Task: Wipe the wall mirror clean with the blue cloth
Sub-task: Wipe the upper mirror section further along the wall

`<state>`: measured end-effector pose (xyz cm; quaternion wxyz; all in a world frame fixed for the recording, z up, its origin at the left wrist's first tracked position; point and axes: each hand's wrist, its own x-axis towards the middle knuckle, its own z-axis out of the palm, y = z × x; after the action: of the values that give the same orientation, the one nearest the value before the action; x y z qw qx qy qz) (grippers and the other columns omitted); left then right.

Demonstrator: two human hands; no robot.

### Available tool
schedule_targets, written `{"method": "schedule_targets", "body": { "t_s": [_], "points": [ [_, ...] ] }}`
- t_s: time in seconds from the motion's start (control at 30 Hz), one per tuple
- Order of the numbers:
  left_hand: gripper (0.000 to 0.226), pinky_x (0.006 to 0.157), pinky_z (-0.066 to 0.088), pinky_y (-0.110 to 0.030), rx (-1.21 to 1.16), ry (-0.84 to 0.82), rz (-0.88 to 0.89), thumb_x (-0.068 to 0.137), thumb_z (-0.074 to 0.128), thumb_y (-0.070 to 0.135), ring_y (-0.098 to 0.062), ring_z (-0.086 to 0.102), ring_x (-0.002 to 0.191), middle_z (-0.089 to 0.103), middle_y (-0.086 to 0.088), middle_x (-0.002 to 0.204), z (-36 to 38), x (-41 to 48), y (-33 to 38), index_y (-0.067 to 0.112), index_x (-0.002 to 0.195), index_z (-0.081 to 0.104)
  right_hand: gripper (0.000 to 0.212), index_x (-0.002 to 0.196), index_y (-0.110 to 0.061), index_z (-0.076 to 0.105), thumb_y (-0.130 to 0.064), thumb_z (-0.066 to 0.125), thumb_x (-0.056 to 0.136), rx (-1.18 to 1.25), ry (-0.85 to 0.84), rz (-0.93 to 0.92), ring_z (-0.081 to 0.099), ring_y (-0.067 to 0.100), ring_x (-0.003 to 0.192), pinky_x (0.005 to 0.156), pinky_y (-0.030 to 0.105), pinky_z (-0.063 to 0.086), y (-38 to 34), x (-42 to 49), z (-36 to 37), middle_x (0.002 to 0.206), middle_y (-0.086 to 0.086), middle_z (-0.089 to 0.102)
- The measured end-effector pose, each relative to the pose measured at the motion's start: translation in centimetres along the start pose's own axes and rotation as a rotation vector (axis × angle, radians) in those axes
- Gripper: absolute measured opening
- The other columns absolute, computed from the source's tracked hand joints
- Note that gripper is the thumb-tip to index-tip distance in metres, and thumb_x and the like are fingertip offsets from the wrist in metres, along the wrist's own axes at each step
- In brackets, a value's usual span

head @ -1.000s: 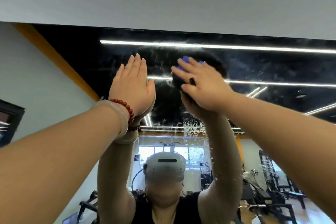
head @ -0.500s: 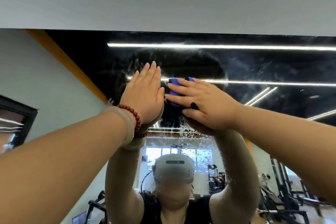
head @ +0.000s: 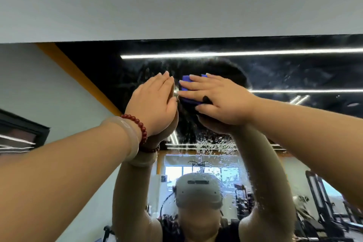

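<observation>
blue cloth (head: 185, 84) higher now, beneath right hand (head: 222, 102)

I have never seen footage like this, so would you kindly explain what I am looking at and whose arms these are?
There is no machine here: a person wears a camera on the head, so the single picture looks out along their own raised arms. In front is a wall mirror, which is why a second pair of arms and the head-worn device appear lower down; those are reflections. The left hand, with a red bead bracelet and a pale bangle at the wrist, lies flat on the glass. The right hand presses a blue cloth against the mirror with straight fingers. Smears show on the dark upper glass and droplets lower down.
</observation>
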<state>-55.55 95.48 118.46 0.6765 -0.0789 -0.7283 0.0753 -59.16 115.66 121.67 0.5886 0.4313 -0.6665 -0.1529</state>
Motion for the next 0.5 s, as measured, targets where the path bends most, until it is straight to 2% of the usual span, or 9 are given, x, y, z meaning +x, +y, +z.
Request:
{"method": "schedule_targets", "body": {
  "t_s": [0.1,0.17,0.23,0.37,0.43,0.5],
  "points": [
    [0.050,0.114,0.022,-0.037,0.021,0.058,0.038,0.096,0.039,0.032,-0.019,0.032,0.137,0.040,-0.002,0.148,-0.3,0.7,-0.3,0.015,0.143,0.042,0.054,0.154,-0.031,0.022,-0.031,0.039,0.103,-0.006,0.050,0.331,0.004,0.013,0.150,0.119,0.031,0.002,4.0,1.9,-1.1,0.163,-0.005,0.012],
    [0.051,0.116,0.018,-0.037,0.034,0.061,0.036,0.098,0.040,0.030,-0.019,0.026,0.140,0.034,-0.002,0.151,-0.1,1.6,-0.3,0.015,0.146,0.037,0.054,0.155,-0.028,0.019,-0.032,0.035,0.103,-0.035,0.095,0.500,0.004,0.018,0.150,0.119,0.037,0.003,5.3,3.6,-1.3,0.164,-0.001,0.009],
    [0.055,0.118,0.010,-0.037,0.037,0.042,0.016,0.099,0.038,0.031,-0.019,0.012,0.147,0.020,-0.002,0.159,0.0,2.9,-0.2,0.015,0.151,0.027,0.054,0.155,-0.029,0.018,-0.033,0.033,0.104,-0.052,0.095,0.487,0.003,0.018,0.150,0.119,0.037,0.003,4.4,4.5,-1.1,0.164,-0.002,0.008],
    [0.058,0.120,0.008,-0.041,-0.014,0.000,-0.015,0.100,0.033,0.028,-0.017,0.001,0.149,0.007,-0.002,0.162,0.0,5.3,0.0,0.014,0.154,0.016,0.053,0.153,-0.035,0.018,-0.032,0.037,0.104,-0.024,0.042,0.111,0.002,0.007,0.149,0.117,0.026,0.000,1.6,3.1,-0.6,0.161,-0.014,0.008],
    [0.058,0.119,0.004,-0.036,-0.008,-0.018,-0.014,0.101,0.032,0.029,-0.016,-0.001,0.149,0.004,-0.001,0.163,0.2,6.0,0.0,0.014,0.154,0.012,0.052,0.154,-0.034,0.018,-0.032,0.035,0.104,-0.016,0.058,0.188,0.002,0.008,0.149,0.118,0.028,0.000,3.5,2.8,-1.0,0.162,-0.013,0.009],
    [0.058,0.118,0.002,-0.033,0.001,-0.039,-0.012,0.103,0.030,0.030,-0.015,-0.002,0.149,0.003,0.000,0.163,0.6,6.3,-0.1,0.014,0.155,0.009,0.052,0.155,-0.029,0.019,-0.031,0.031,0.104,-0.041,0.122,0.445,0.005,0.015,0.150,0.119,0.035,0.004,6.4,3.5,-1.5,0.163,-0.004,0.011]
  ]
}}
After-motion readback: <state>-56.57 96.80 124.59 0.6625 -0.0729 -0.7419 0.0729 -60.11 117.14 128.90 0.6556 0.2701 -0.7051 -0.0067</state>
